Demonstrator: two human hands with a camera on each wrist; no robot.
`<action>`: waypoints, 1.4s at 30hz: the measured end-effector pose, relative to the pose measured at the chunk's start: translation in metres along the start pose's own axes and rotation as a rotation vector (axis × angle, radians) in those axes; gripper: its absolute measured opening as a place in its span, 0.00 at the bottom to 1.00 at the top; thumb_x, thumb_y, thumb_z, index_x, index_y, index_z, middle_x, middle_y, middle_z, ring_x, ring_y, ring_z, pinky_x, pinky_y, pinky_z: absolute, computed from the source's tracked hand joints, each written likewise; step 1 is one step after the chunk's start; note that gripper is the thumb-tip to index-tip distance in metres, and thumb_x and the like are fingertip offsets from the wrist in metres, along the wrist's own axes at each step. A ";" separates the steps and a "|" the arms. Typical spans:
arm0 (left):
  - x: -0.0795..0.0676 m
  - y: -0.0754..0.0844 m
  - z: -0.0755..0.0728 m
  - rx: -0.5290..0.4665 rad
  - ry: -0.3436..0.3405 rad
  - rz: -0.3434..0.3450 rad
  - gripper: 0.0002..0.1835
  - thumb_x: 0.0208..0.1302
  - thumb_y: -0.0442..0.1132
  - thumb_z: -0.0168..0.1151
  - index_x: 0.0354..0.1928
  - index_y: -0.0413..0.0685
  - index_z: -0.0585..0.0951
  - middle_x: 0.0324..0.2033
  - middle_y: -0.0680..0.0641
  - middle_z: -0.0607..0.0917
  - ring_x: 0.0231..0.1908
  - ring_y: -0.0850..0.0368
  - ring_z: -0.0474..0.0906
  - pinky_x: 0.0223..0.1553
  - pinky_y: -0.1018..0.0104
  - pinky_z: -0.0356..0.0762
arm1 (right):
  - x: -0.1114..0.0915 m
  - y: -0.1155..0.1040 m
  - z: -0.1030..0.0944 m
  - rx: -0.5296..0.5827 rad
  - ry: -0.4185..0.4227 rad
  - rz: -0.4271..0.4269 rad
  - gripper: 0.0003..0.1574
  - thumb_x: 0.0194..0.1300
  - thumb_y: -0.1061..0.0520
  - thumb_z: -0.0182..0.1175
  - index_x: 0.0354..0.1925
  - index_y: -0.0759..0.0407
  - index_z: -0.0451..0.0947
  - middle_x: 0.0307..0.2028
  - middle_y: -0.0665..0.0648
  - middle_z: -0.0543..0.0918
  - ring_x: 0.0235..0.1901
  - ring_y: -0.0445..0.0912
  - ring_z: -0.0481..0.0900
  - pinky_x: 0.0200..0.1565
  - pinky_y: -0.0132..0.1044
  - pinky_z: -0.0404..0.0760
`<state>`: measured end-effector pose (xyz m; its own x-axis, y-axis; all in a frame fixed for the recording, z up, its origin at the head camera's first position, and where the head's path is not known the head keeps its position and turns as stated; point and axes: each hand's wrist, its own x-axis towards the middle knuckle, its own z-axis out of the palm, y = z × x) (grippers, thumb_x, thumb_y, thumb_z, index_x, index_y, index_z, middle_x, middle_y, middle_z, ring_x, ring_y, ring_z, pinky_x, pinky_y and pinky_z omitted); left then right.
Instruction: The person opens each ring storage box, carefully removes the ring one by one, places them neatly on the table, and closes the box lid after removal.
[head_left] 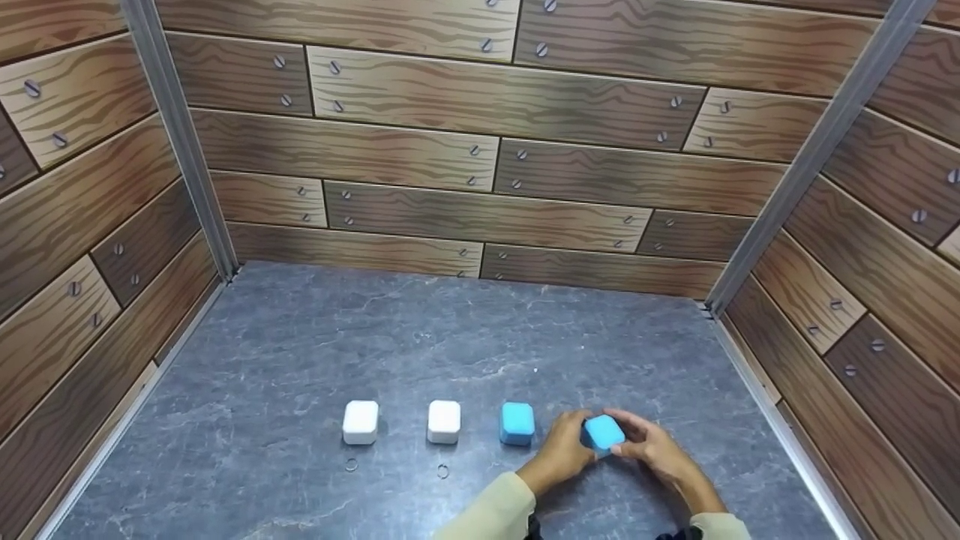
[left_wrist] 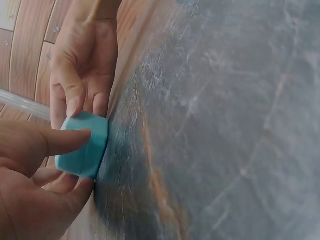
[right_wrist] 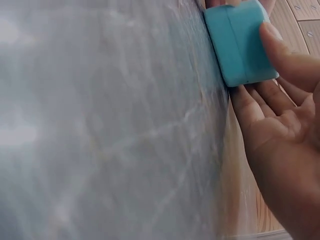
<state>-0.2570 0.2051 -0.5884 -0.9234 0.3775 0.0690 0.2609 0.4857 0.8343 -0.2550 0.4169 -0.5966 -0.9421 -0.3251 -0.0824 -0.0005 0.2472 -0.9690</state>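
Observation:
A small blue ring box point(head_left: 604, 433) with rounded corners and a seam round its side is between my two hands at the right of the head view. My left hand point(head_left: 564, 444) holds it from the left, the thumb lying across its near side in the left wrist view. From the right, my right hand point(head_left: 660, 452) grips it, with the thumb point(right_wrist: 285, 55) on a corner and the fingers behind. The lid looks closed. Its base is at the tabletop; whether it touches I cannot tell.
Left of my hands stands a second blue box point(head_left: 517, 424), then two white boxes, one nearer point(head_left: 444, 421) and one farther left point(head_left: 361, 422). Two metal rings point(head_left: 442, 472) lie before the white boxes. Wood-patterned walls point(head_left: 480, 157) enclose the grey marbled table point(head_left: 360, 337).

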 end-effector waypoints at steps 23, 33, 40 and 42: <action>-0.002 -0.016 -0.008 -0.054 0.093 -0.002 0.30 0.60 0.26 0.67 0.65 0.39 0.72 0.59 0.39 0.78 0.64 0.44 0.73 0.65 0.53 0.72 | 0.015 -0.009 0.026 -0.119 0.123 0.008 0.45 0.62 0.58 0.69 0.72 0.70 0.62 0.66 0.75 0.71 0.68 0.66 0.69 0.54 0.28 0.77; -0.003 -0.017 -0.005 -0.048 0.141 0.009 0.33 0.58 0.26 0.69 0.66 0.36 0.70 0.61 0.38 0.77 0.64 0.43 0.72 0.65 0.52 0.72 | 0.017 -0.012 0.029 -0.170 0.150 -0.018 0.39 0.69 0.58 0.63 0.72 0.69 0.63 0.67 0.74 0.70 0.68 0.65 0.68 0.54 0.25 0.74; 0.000 -0.016 -0.006 -0.081 0.145 -0.010 0.32 0.61 0.29 0.68 0.67 0.36 0.70 0.62 0.38 0.77 0.65 0.43 0.71 0.66 0.51 0.70 | 0.018 -0.016 0.033 -0.196 0.215 0.042 0.37 0.71 0.54 0.61 0.73 0.62 0.64 0.70 0.69 0.69 0.70 0.62 0.67 0.61 0.39 0.76; 0.000 -0.016 -0.007 -0.094 0.145 -0.008 0.31 0.62 0.29 0.67 0.67 0.36 0.70 0.61 0.39 0.77 0.65 0.43 0.71 0.66 0.51 0.70 | 0.019 -0.017 0.034 -0.197 0.226 0.055 0.37 0.72 0.54 0.60 0.74 0.61 0.64 0.70 0.68 0.69 0.70 0.61 0.67 0.62 0.43 0.76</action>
<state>-0.2631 0.1920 -0.5981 -0.9581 0.2529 0.1348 0.2322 0.4095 0.8823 -0.2612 0.3756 -0.5892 -0.9933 -0.1002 -0.0578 0.0081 0.4385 -0.8987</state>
